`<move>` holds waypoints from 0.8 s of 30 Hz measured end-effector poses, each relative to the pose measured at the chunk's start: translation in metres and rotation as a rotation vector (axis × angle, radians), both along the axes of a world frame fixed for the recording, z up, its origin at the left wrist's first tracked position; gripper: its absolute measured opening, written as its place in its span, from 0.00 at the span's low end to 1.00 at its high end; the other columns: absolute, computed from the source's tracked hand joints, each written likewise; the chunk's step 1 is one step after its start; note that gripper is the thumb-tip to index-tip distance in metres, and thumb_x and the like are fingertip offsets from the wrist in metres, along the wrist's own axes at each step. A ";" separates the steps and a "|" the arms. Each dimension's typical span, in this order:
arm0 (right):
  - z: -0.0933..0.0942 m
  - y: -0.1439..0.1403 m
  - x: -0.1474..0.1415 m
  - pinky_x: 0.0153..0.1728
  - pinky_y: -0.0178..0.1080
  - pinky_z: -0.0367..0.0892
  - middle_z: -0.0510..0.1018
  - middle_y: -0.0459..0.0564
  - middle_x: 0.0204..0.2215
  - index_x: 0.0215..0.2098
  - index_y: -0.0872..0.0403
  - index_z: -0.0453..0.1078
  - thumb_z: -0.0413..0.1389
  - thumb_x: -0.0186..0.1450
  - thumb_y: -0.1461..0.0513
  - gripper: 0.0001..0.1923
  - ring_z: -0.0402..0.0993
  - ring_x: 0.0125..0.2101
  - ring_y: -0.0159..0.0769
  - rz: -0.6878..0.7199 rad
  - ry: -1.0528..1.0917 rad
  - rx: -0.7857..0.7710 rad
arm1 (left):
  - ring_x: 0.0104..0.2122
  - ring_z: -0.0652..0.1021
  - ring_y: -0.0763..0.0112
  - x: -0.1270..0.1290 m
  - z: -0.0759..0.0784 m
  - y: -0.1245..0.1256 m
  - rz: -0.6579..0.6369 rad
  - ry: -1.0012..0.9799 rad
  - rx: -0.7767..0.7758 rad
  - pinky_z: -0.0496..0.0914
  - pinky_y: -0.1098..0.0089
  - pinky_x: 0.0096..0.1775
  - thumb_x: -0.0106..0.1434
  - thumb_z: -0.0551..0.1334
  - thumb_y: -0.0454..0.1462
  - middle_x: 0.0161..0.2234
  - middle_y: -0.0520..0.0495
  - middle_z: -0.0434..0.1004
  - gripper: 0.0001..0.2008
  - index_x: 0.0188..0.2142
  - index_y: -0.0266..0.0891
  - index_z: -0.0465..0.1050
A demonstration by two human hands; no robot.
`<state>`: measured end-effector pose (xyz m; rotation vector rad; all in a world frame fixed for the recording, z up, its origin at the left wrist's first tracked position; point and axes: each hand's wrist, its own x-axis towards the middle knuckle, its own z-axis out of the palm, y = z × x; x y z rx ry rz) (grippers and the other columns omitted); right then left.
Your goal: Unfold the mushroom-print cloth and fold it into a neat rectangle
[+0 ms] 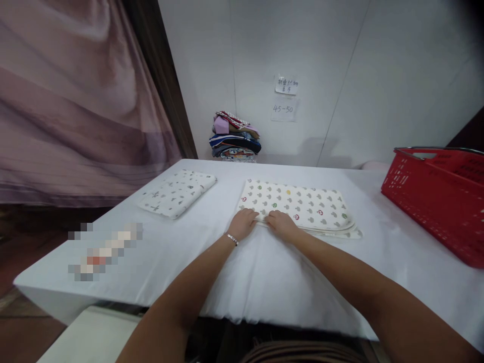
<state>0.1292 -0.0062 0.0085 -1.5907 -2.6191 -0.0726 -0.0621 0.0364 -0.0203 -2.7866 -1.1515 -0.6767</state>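
Observation:
A folded cream cloth with small coloured prints (302, 204) lies flat near the middle of the white-covered table (264, 272). My left hand (242, 223), with a bracelet on the wrist, grips the cloth's near left edge. My right hand (282, 225) sits right beside it, fingers curled on the same near edge. A second folded white cloth with grey prints (177, 193) lies apart on the table's left side, untouched.
A red plastic basket (440, 196) stands at the table's right edge. A stack of folded coloured fabrics (235, 137) rests against the white wall behind the table, below two paper notes (285, 98). A mauve curtain (75, 101) hangs on the left.

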 end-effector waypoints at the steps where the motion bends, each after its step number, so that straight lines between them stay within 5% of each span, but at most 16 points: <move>1: 0.000 0.000 0.001 0.34 0.35 0.55 0.71 0.51 0.38 0.43 0.52 0.69 0.45 0.67 0.62 0.12 0.64 0.38 0.36 -0.006 0.023 -0.001 | 0.40 0.70 0.66 -0.001 0.002 0.000 -0.020 0.006 -0.009 0.65 0.65 0.41 0.61 0.56 0.35 0.38 0.46 0.72 0.08 0.40 0.40 0.70; 8: -0.003 0.004 0.002 0.35 0.34 0.54 0.71 0.49 0.36 0.42 0.50 0.71 0.45 0.68 0.61 0.13 0.64 0.39 0.35 -0.016 0.114 -0.022 | 0.39 0.70 0.69 -0.012 0.010 0.006 -0.007 -0.048 -0.103 0.65 0.67 0.42 0.65 0.50 0.37 0.35 0.47 0.72 0.13 0.34 0.40 0.73; 15: -0.002 0.003 0.002 0.35 0.35 0.54 0.71 0.50 0.37 0.41 0.51 0.72 0.45 0.67 0.61 0.14 0.63 0.38 0.36 -0.024 0.104 -0.037 | 0.37 0.71 0.68 -0.008 0.027 0.012 0.030 0.144 -0.174 0.65 0.68 0.39 0.62 0.53 0.33 0.33 0.47 0.73 0.11 0.32 0.40 0.74; 19: -0.004 0.003 0.001 0.35 0.35 0.55 0.71 0.50 0.37 0.42 0.50 0.71 0.44 0.68 0.61 0.14 0.64 0.39 0.36 -0.038 0.123 -0.032 | 0.35 0.71 0.68 -0.007 0.031 0.009 0.051 0.158 -0.091 0.64 0.67 0.37 0.63 0.51 0.33 0.33 0.47 0.73 0.11 0.32 0.39 0.72; 24: -0.006 0.003 0.001 0.35 0.35 0.55 0.71 0.49 0.37 0.43 0.50 0.71 0.45 0.68 0.60 0.14 0.64 0.39 0.36 -0.043 0.149 -0.029 | 0.36 0.69 0.67 -0.016 0.017 0.002 -0.001 0.154 0.048 0.63 0.65 0.37 0.65 0.49 0.32 0.33 0.45 0.71 0.11 0.34 0.39 0.71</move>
